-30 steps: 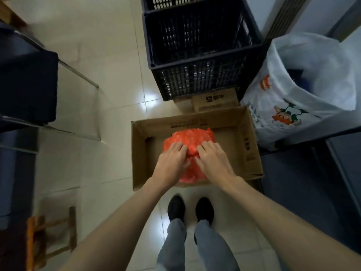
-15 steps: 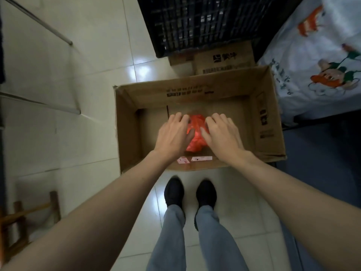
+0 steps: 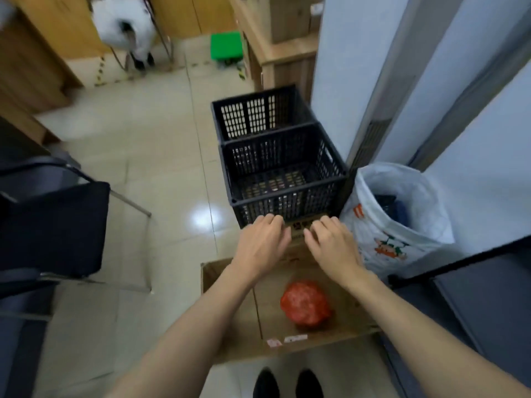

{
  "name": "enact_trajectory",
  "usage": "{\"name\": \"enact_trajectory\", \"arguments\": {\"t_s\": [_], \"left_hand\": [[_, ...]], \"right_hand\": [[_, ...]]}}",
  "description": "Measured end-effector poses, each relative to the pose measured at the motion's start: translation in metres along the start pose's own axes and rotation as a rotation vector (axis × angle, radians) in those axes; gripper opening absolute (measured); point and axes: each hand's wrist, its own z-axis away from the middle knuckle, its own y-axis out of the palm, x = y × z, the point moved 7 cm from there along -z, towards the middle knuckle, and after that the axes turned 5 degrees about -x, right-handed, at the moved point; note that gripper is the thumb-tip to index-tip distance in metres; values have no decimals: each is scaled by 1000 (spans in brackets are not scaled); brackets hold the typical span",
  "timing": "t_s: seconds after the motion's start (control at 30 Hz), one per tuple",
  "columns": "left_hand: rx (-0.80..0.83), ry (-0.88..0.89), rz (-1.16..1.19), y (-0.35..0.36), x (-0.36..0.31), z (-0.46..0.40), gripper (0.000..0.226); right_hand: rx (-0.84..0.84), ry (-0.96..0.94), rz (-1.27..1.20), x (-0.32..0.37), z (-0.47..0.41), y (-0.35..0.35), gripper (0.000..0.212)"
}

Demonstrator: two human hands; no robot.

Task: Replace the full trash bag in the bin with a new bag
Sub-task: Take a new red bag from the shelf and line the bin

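Observation:
A crumpled red plastic bag (image 3: 306, 304) lies on the bottom of an open cardboard box (image 3: 230, 326) on the floor in front of my feet. My left hand (image 3: 263, 244) and my right hand (image 3: 330, 245) hover side by side above the box's far edge. Both have loosely curled fingers and hold nothing. A white printed bag (image 3: 399, 214) lining a bin stands to the right, with dark contents showing inside its open mouth.
Two black slatted crates (image 3: 275, 168) stand just beyond my hands, with a small carton under them. A dark chair (image 3: 54, 225) is on the left, a dark cabinet (image 3: 474, 311) on the right, a white wall panel behind the bin. Tiled floor stretches ahead.
Both hands have let go of the red bag, which now lies in the box, and have lifted away from it. The view has tilted up toward the room.

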Motion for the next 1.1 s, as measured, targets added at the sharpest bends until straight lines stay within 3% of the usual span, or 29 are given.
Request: {"name": "enact_trajectory", "arguments": {"t_s": [0.27, 0.5, 0.73, 0.93, 1.1], "left_hand": [[-276, 160, -55, -212, -98, -133, 31], [-449, 395, -131, -319, -203, -177, 35], [-507, 608, -14, -340, -313, -173, 39], [-396, 795, 119, -303, -423, -123, 45], [-283, 1009, 224, -273, -508, -33, 45]], "right_hand": [[-297, -22, 1, 20, -122, -234, 27], [-491, -20, 159, 3, -127, -388, 35], [-573, 197, 414, -56, -46, -482, 37], [-536, 508, 616, -102, 74, -522, 46], [-484, 816, 791, -110, 218, -546, 47]]}}
